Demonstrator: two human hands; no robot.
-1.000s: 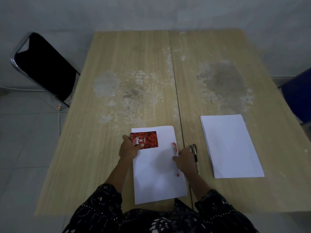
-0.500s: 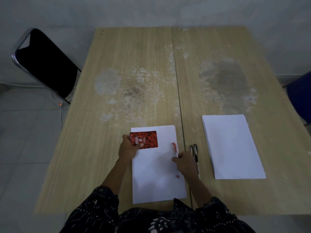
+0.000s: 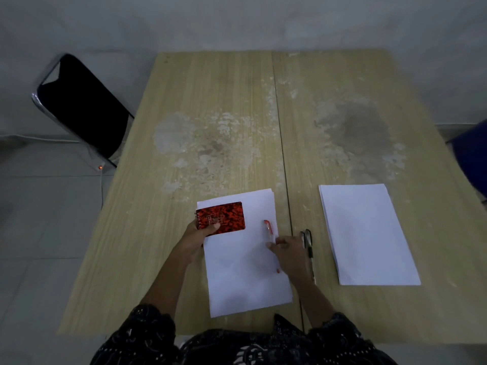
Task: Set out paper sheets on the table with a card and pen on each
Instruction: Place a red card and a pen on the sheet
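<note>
A white paper sheet [image 3: 245, 270] lies at the near middle of the wooden table [image 3: 210, 101]. My left hand [image 3: 196, 239] holds a red-and-black patterned card [image 3: 221, 217] by its left end over the sheet's top left corner. A red pen [image 3: 269, 230] lies along the sheet's right side. My right hand [image 3: 288, 252] rests on that pen's middle, hiding part of it. Two dark pens [image 3: 307, 243] lie side by side on the table just right of that hand. A second white stack of paper [image 3: 366, 233] lies further right.
A black chair [image 3: 81, 106] with a metal frame stands at the table's left far corner, with a cable and a small red light on the floor by it. A blue object [image 3: 471, 159] is at the right edge of view. The wall is behind the table.
The hands have hardly moved. My right hand has shifted slightly on the red pen; the card stays in my left hand at the sheet's top corner.
</note>
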